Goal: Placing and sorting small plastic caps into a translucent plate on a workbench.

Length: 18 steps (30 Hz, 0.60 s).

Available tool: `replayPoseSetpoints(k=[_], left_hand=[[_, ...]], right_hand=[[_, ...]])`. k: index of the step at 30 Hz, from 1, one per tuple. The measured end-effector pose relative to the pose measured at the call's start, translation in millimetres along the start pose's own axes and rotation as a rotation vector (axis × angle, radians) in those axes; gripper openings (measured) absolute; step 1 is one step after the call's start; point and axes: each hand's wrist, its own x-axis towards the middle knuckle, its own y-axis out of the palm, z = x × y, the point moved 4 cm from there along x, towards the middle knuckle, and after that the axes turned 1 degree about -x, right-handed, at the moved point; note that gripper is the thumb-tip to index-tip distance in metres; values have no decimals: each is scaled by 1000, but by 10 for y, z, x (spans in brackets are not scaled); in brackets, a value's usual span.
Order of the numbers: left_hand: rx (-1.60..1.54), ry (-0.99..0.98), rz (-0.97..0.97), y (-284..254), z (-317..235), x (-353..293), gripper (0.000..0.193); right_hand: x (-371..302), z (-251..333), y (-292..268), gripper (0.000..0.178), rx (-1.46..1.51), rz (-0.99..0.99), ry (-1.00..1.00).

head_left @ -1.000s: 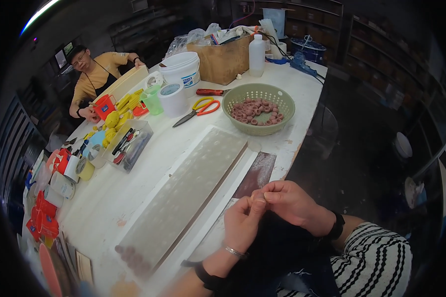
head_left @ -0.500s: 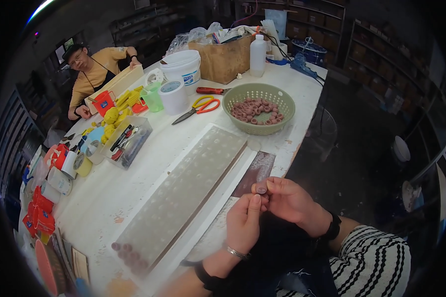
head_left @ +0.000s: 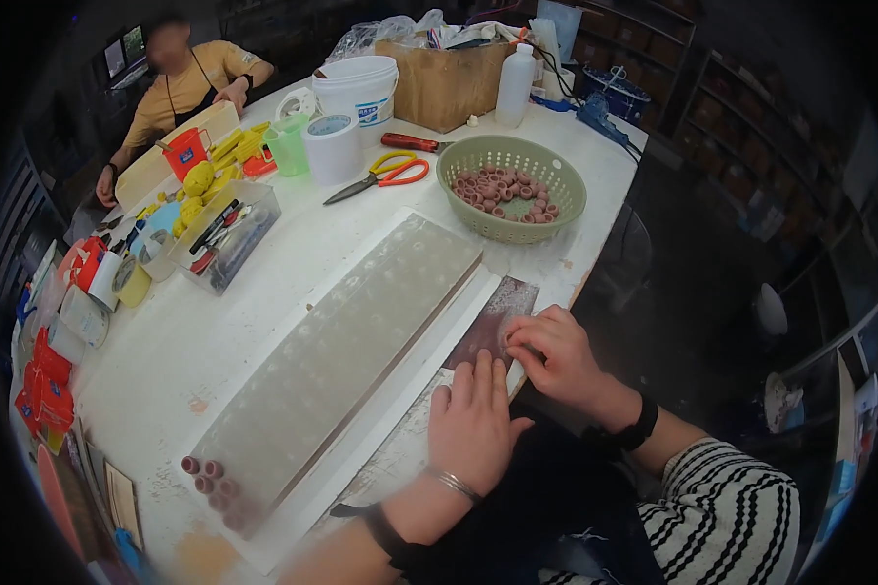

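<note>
Right hand (head_left: 558, 361): fingers drawn together in a pinch at the dark, powder-dusted sheet (head_left: 490, 327), which lies beside the right edge of the long grey board (head_left: 341, 331); the small brownish piece (head_left: 508, 337) apparently gripped there is mostly hidden. Left hand (head_left: 468, 419): flat, fingers extended, no object visible in it, fingertips at the sheet's near edge, seemingly steadying it. Progress, by judgement: one piece in hand and the batch partly through. A small cluster of cups (head_left: 203, 484) stands at the board's near left corner, most of its surface bearing only pale round marks. Many similar cups (head_left: 493, 187) lie in the green basket (head_left: 507, 231) beyond the board's far right end; which group is finished cannot be confirmed. Beyond the board's far end lie shears (head_left: 373, 179); left of it, a clear tool box (head_left: 222, 278).
</note>
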Motion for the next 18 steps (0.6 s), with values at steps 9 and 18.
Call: replayPoseSetpoints(k=[9, 18], left_hand=[[1, -3, 69, -9, 16, 4, 86], [-22, -17, 102, -35, 15, -2, 85]], right_hand=[[131, -47, 137, 14, -6, -63, -32], [237, -43, 152, 12, -45, -99, -65]])
